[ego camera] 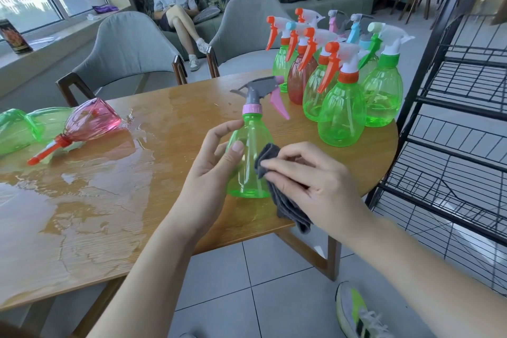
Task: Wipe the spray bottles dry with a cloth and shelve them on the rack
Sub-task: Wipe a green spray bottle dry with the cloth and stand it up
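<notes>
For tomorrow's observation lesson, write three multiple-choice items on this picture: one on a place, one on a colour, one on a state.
1. Where does the black wire rack stand?
A. right of the wooden table
B. left of it
C. on it

2. What colour is the collar of the clear green plastic spray bottle being held?
A. orange
B. pink
C. blue

3. How does the clear pink plastic bottle at the left lie?
A. upright
B. on its side
C. on the rack

Answers: 1 A, the rack rises past the table's right edge. 2 B, a pink ring sits under the grey sprayer; the left hand grips this bottle, the right hand presses a dark grey cloth on it. 3 B, it lies tipped in water.
</notes>
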`<state>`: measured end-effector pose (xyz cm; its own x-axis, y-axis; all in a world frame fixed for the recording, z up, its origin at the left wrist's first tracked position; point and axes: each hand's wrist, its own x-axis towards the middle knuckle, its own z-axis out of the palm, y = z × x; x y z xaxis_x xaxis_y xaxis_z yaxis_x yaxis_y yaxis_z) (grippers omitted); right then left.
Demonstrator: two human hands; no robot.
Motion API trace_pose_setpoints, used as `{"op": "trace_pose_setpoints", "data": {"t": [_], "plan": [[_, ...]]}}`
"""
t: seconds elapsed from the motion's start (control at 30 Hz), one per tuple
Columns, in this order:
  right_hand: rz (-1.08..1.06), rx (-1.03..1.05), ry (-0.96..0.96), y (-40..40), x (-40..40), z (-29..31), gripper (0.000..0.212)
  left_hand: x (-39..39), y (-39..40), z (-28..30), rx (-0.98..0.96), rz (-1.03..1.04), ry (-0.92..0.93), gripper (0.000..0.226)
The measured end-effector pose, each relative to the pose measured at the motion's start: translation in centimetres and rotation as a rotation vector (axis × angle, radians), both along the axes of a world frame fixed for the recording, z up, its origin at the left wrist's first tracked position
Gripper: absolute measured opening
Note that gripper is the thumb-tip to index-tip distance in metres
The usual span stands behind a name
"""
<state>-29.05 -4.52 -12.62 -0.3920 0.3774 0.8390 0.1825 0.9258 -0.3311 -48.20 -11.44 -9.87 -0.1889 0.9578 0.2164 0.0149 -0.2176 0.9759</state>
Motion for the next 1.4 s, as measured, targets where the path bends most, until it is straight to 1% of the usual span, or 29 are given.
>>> {"op": "trace_pose_setpoints", "data": {"t": [0.1,0.2,0.3,0.47,0.57,0.67,0.73,0.83,0.9,1.0,1.07,1.13,1.2,1.27,1.4], "plan": [[-0.073,-0.056,0.07,0.6,-0.4,1.1,0.019,-0.2,-0.2,0.1,-0.002,-0.055,0.088,0.039],[-0.102,-0.169,0.133,1.2,-0.5,2.0,0.021,-0.5,-0.3,0.3,0.018,-0.098,0.144,0.034],[-0.081,-0.248,0.162,1.0,-0.6,1.8,0.023,-0.8,-0.2,0.3,0.049,-0.074,0.193,0.032],[-0.025,-0.17,0.118,-0.3,-0.7,0.4,0.025,-0.9,0.0,0.1,0.073,-0.011,0.2,0.031],[-0.068,-0.155,0.133,0.0,-0.8,0.8,0.021,-0.6,0.0,0.2,0.078,-0.018,0.21,0.031],[-0.103,-0.189,0.172,0.2,-1.0,1.3,0.022,-0.2,-0.1,0.2,0.074,-0.028,0.175,0.03],[-0.075,-0.174,0.15,0.0,-0.9,1.3,0.022,0.1,-0.2,0.0,0.07,-0.027,0.122,0.03],[0.016,-0.08,0.056,-0.6,-0.4,0.7,0.017,0.3,-0.2,0.0,0.052,-0.003,0.021,0.029],[0.08,0.007,-0.034,-1.0,-0.4,0.2,0.015,0.4,-0.3,0.2,0.051,0.016,-0.004,0.028],[0.084,0.126,-0.086,-1.1,-0.3,-0.2,0.012,0.2,-0.3,0.2,0.04,0.037,0.005,0.027],[0.071,0.156,-0.088,-0.8,0.0,-0.3,0.013,0.2,-0.3,0.2,0.029,0.072,-0.04,0.023],[0.062,0.128,-0.075,-0.6,0.1,-0.6,0.015,0.3,-0.2,0.1,0.01,0.097,-0.103,0.024],[0.06,0.068,-0.041,-0.6,0.0,-0.9,0.017,0.3,-0.2,0.1,0.007,0.079,-0.144,0.027],[0.021,0.037,-0.002,-0.7,-0.3,-0.8,0.018,0.2,-0.2,0.1,0.024,0.044,-0.127,0.026],[-0.158,-0.002,0.077,0.0,-1.0,0.4,0.022,0.0,-0.2,-0.3,0.048,-0.007,-0.038,0.029]]}}
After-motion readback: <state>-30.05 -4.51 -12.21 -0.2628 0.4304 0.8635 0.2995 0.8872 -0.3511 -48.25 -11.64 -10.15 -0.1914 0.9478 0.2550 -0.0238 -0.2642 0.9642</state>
